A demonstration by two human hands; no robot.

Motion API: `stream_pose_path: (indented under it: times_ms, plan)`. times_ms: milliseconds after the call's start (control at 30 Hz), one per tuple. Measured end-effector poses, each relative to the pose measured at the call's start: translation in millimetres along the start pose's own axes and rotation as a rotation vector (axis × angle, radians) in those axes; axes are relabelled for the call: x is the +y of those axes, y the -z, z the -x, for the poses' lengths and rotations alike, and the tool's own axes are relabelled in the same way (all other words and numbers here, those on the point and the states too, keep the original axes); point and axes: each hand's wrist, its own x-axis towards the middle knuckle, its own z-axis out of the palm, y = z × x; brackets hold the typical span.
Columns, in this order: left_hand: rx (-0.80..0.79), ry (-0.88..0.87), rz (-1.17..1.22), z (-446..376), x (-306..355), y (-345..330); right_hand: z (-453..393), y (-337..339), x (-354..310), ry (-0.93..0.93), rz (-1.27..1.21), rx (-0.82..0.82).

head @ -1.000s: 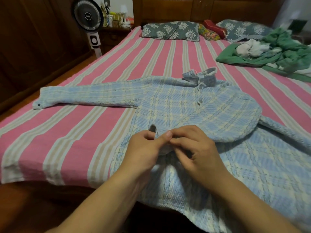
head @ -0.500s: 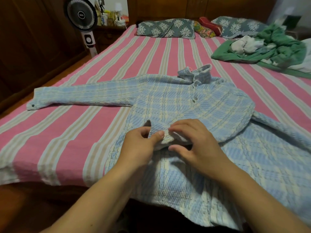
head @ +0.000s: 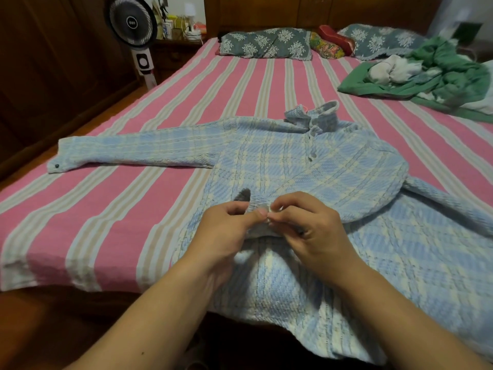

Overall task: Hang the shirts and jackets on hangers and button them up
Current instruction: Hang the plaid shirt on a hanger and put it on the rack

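A: While both hands work at the near edge of the pink-and-beige striped bed cover point(head: 112, 209), where does the garment lie?

B: The light blue and cream plaid textured shirt point(head: 306, 161) lies flat on the cover, front side up, collar pointing toward the headboard. One sleeve extends straight out to the left; the lower hem hangs over the near edge of the bed.

A: Position of the hands relative to it?

B: Both rest on the shirt's front at mid-body, below the small pale button point(head: 312, 155) on the placket. The left hand point(head: 226, 236) has its fingers curled and its thumb pressed onto a bunched fold of the fabric, so it grips the shirt. The right hand point(head: 312, 231) is directly beside it, thumb tip touching thumb tip, fingers curled and pinching the same fold from the other side.

A: Is a button visible inside the pinch?

B: Something small and pale shows between the fingertips; whether it is a button cannot be told.

A: Surrounding items?

B: Two grey-green floral pillows point(head: 266, 45) lie at the head of the bed, with a red and yellow patterned cushion point(head: 330, 42) between them. A crumpled green garment pile point(head: 440, 73) with white cloth on it lies at the far right, well apart from the shirt. A black and white standing fan point(head: 132, 22) stands beside the bed at the far left.
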Motion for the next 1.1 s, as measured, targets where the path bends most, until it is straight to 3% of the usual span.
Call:
stream_pose_path:
  times_ms: [133,233,367,500,633,1100]
  plan:
    - [-0.051,0.005,-0.104,-0.4,0.0,5.5,-0.3,2.7,0.2,-0.001,0.002,0.014]
    - [0.044,-0.018,-0.174,-1.4,0.6,9.0,-0.4,3.9,1.2,0.018,-0.012,0.001]
    - [0.048,-0.020,-0.093,4.3,1.9,5.8,1.5,-2.5,4.9,0.043,0.027,-0.029]
    - [0.134,-0.128,-0.120,7.7,2.2,3.5,3.7,-5.3,7.7,0.045,0.046,-0.023]
    - [0.091,-0.244,-0.224,10.8,0.4,1.4,5.5,-6.1,6.2,0.110,0.062,-0.034]
    - [0.133,-0.067,-0.066,0.0,-3.1,3.6,7.7,-5.6,8.2,0.154,0.061,-0.063]
